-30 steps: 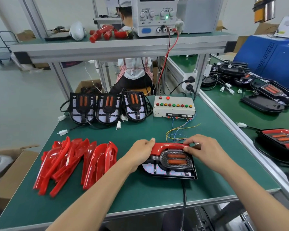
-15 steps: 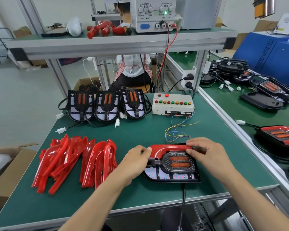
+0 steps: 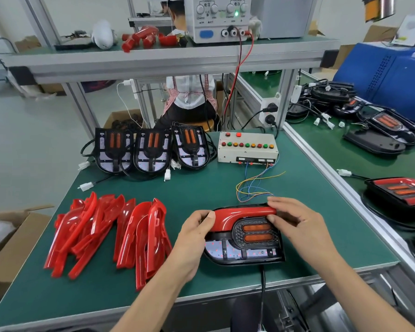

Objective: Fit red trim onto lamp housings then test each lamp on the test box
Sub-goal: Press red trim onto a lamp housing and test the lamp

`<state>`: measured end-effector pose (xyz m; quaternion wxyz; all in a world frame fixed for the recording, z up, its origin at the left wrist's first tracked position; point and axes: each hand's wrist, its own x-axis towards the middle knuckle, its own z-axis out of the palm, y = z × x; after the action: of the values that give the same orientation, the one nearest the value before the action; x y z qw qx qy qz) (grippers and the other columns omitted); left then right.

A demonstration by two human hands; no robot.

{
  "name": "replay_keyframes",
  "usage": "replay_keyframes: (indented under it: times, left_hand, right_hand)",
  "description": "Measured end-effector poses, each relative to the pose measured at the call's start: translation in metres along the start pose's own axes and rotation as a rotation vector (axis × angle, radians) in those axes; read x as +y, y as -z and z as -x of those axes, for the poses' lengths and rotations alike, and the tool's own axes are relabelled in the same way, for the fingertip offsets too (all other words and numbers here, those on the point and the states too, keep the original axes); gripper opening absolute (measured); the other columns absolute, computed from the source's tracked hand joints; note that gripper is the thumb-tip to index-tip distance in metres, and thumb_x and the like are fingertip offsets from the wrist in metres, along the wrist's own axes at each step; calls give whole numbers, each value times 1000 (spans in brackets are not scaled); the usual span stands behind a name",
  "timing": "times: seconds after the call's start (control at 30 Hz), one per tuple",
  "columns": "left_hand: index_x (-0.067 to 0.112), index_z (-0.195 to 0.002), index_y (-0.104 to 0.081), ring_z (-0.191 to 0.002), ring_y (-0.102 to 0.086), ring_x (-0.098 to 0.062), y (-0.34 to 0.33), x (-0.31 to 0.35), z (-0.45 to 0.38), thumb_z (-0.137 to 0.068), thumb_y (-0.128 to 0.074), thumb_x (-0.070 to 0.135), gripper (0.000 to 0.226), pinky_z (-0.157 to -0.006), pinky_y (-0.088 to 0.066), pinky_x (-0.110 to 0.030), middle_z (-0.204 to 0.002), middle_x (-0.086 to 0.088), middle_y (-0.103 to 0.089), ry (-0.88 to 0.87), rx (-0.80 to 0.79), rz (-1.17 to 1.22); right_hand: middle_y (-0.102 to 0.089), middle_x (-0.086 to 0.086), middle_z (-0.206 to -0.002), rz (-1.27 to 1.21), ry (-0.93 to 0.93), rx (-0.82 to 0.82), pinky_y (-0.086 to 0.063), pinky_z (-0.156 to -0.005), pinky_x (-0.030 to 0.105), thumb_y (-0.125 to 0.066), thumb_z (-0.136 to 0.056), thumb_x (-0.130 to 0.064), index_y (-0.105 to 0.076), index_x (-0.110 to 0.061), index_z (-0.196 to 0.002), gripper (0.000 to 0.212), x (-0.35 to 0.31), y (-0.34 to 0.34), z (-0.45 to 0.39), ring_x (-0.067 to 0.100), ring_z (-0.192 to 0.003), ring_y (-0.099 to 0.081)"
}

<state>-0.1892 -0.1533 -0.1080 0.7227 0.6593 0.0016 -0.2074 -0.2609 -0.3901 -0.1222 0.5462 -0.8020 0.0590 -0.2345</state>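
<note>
The work surface is a green mat table (image 3: 201, 188) with a metal frame, in a workshop with a grey floor. Above it runs a metal shelf (image 3: 168, 61) that carries a power supply (image 3: 222, 17) with a green light on. A second green table (image 3: 359, 159) joins on the right side and holds more black lamps with cables. Behind the shelf another person (image 3: 189, 99) sits on a stool.

Near the front edge of the table lies the lamp housing (image 3: 244, 238), flat, with two orange lenses facing up. The red trim (image 3: 240, 215) sits along its far side and curves down at the left. The left hand (image 3: 197, 230) grips the left end of the housing, with the thumb pressing on the curved corner of the trim. The right hand (image 3: 295, 221) has its fingers curled over the right end of the trim and presses it there. A black cable goes from the housing over the front edge.

To the left lies a loose pile of red trims (image 3: 106, 231), touching each other. At the far side three more housings (image 3: 151, 149) stand in a row, just beside the test box (image 3: 247, 147) with its coloured buttons; thin coloured wires (image 3: 254, 185) run from it toward the right hand.

On the floor at the left is an open cardboard box (image 3: 7, 238); what is inside I cannot tell. Bare green mat shows between the pile, the row and the hands.
</note>
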Motion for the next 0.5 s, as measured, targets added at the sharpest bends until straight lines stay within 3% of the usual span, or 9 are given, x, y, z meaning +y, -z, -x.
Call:
replay_keyframes:
  times: [0.2, 0.4, 0.5]
  left_hand:
    - [1, -118, -66, -104, -67, -24, 4, 0, 1, -103, -55, 13, 22, -106, -48, -45, -121, -20, -71, 8, -42, 75]
    - [6, -116, -69, -96, -72, -20, 7, 1, -1, -98, -63, 16, 22, -89, -57, -34, -115, -15, -75, 41, -70, 109]
    - [5, -114, -71, -93, -73, -20, 6, 2, -3, -85, -73, 25, 36, -82, -58, -32, -111, -14, -76, 60, -86, 194]
  right_hand:
    - [-72, -23, -116, -9, -22, -26, -44, -93, 4, -77, -87, -5, -80, -31, -107, 32, 0, 0, -1, -3, -114, -64]
    - [-74, -19, -115, -39, -20, -6, -46, -93, 6, -79, -85, -7, -80, -29, -104, 29, 2, 0, 0, -1, -114, -65]
    - [-75, -17, -113, -40, 3, 25, -47, -95, 10, -80, -84, -6, -80, -28, -101, 27, 4, -1, 0, 2, -113, -66]
